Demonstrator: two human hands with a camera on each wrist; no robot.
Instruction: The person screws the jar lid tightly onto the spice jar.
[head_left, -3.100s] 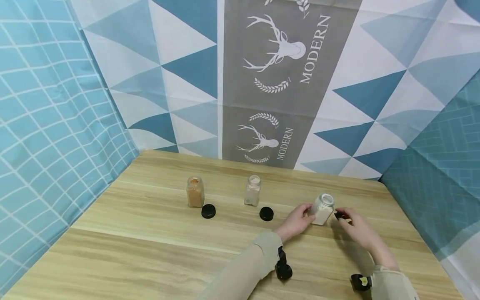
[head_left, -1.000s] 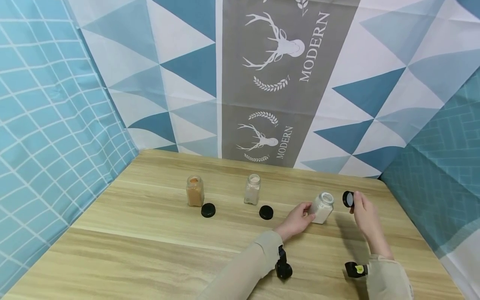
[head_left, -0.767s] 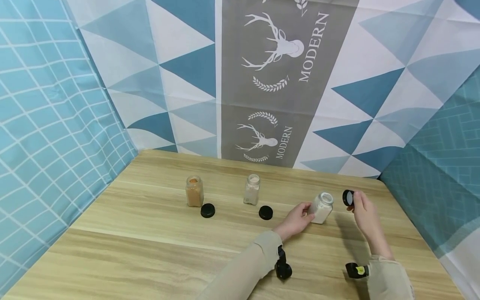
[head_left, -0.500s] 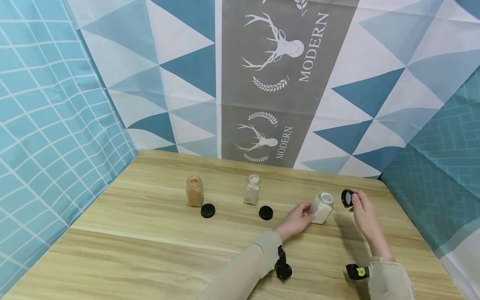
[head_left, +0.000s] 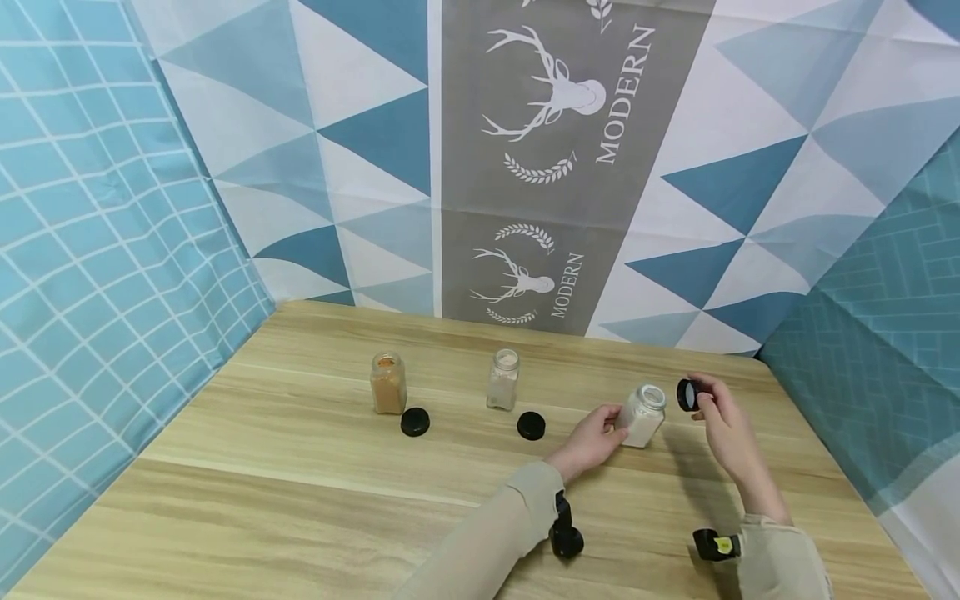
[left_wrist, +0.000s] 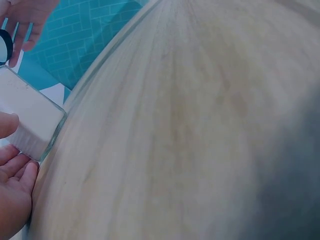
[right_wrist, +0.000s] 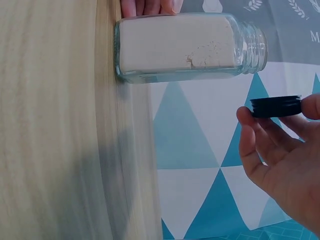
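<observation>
Glass jar of pale powder, at four o'clock in the head view, has your left hand gripping it; probably slick and breakable, best held by flat sides; your right hand pinches the black lid

Wooden table — blue gridded cloth left, triangle-patterned backdrop behind, teal brick-patterned cloth right.

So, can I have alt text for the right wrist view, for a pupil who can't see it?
A right hand holds a black lid apart from an open jar of pale powder. The left hand, mostly unseen, touches the jar; the table appears sideways.
</observation>
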